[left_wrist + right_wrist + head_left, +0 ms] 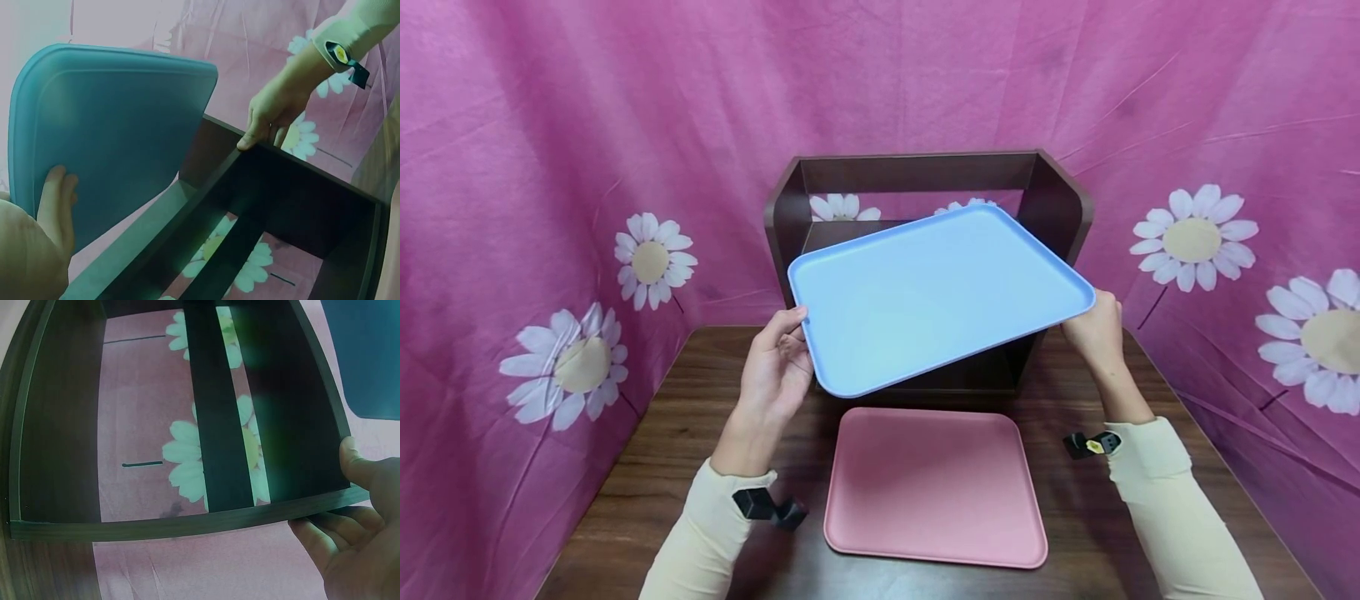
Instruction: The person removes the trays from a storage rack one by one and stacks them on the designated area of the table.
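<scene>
A light blue rectangular tray is held tilted in the air by my left hand, at its left edge. The thumb lies on the rim, and the left wrist view shows fingers against the tray's underside. Behind the tray stands a dark brown wooden shelf unit, partly hidden by it. My right hand grips the front edge of the shelf's right side panel, thumb on the inner face and fingers outside. In the head view the tray's right corner overlaps that hand.
A pink tray lies flat on the brown wooden table, in front of the shelf. Pink cloth printed with white daisies hangs behind and on both sides. The shelf's back has open gaps.
</scene>
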{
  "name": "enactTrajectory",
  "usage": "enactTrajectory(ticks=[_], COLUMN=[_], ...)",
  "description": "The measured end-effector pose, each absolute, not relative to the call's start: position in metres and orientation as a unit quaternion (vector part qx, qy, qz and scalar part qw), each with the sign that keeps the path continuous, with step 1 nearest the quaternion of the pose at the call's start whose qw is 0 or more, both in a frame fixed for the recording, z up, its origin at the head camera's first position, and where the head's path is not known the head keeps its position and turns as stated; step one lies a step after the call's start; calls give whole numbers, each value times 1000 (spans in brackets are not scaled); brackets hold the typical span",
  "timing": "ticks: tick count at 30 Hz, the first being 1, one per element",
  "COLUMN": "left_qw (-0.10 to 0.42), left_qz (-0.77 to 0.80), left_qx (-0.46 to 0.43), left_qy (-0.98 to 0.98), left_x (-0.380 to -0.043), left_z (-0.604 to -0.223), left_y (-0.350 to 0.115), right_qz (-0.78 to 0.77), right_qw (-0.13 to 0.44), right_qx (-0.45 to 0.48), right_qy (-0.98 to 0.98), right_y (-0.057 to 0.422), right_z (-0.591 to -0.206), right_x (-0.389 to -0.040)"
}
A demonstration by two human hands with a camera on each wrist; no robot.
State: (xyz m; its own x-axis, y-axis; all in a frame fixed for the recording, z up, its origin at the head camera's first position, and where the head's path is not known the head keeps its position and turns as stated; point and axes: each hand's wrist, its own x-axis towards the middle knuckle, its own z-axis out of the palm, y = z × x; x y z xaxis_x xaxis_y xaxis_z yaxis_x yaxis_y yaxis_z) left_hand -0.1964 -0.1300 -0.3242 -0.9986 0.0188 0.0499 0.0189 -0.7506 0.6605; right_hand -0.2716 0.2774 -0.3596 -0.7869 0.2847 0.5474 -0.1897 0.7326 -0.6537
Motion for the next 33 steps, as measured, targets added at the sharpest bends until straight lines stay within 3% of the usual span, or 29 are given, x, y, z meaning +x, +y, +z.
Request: enactTrajectory(ticks=[8,33], left_qw=[-24,-88], left_qz=[-931,-923], left_qx=[-15,-47], left_qy=[-365,-371], left_x=[-200,-204], left_z=[-330,-354], left_y=[-138,-161], right_qz=[375,414], right_qw=[343,293], right_qx=[24,-22], right_qy=[-861,-861], right_y=[282,278], right_z=[-364,-356], right_x=[-270,-271])
